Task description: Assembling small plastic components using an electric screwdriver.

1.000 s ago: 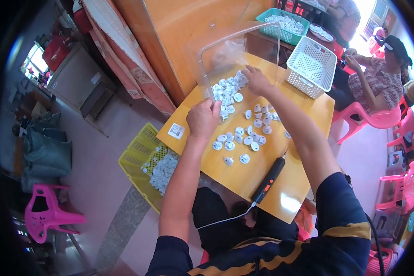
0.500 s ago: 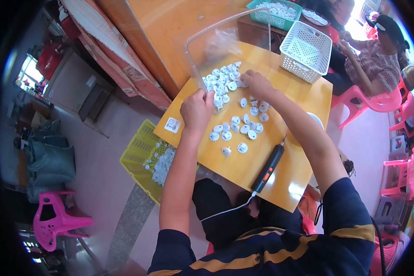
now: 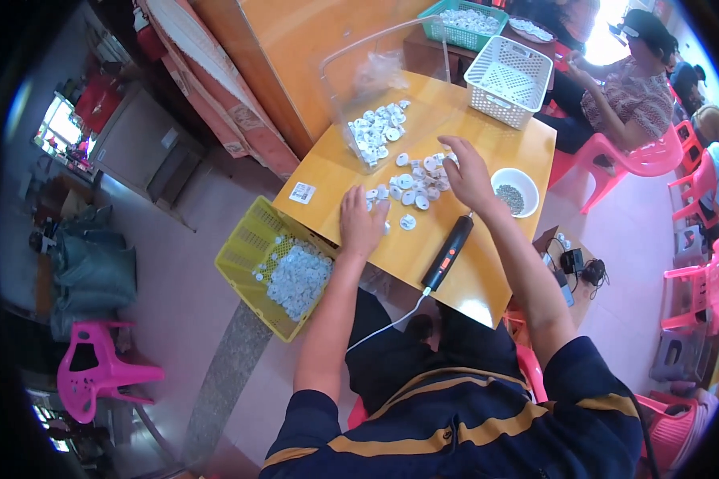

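Observation:
Several small white round plastic parts lie bunched on the wooden table between my two hands. My left hand rests at the near left of the bunch, fingers stretched out. On the right side, my right hand curves beside the parts with thumb and fingers apart. Neither hand visibly grips anything. Behind them a clear plastic bin lies with its open side toward me, and more white parts are heaped in it. A black electric screwdriver with a white cable lies nearer to me.
Right of my right hand stands a white bowl of small metal screws. A white perforated basket is at the table's far right. Below the left edge sits a yellow crate of white pieces. Another person sits at the far right.
Both hands have left the clear bin. My left hand moved nearer and opened, my right hand shifted outward. The loose parts are bunched closer together, and the white bowl shows more fully.

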`<control>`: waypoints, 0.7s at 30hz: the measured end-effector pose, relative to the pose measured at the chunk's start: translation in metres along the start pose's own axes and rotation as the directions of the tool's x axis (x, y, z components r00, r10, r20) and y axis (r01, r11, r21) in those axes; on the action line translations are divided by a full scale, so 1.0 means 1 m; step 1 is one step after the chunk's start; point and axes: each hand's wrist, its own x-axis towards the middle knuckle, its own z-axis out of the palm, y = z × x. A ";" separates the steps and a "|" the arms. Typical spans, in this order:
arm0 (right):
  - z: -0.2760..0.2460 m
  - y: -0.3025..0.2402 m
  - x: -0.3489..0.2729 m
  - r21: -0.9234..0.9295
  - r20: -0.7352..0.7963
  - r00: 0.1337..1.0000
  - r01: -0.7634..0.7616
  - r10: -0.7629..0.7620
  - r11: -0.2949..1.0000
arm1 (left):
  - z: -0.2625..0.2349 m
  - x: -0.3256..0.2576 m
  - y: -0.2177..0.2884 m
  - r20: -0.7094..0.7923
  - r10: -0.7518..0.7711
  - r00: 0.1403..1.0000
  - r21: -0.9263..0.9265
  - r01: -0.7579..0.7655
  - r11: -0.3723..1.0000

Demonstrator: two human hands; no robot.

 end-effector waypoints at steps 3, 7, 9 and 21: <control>-0.016 -0.012 -0.034 0.083 -0.167 0.985 0.052 -0.038 0.995 | 0.021 0.006 0.022 0.026 -0.019 0.999 -0.034 0.020 0.999; -0.035 -0.021 -0.066 0.130 -0.228 0.973 -0.010 0.040 0.991 | 0.046 0.022 0.042 0.041 0.025 0.999 -0.046 -0.023 0.999; -0.045 -0.020 -0.076 0.176 -0.279 0.955 -0.051 0.099 0.983 | 0.060 0.029 0.052 0.086 0.026 0.996 -0.073 -0.020 0.997; -0.092 0.029 -0.087 0.155 -0.390 0.905 -0.117 0.170 0.981 | 0.048 0.032 0.081 -0.026 0.136 0.990 -0.140 -0.138 0.980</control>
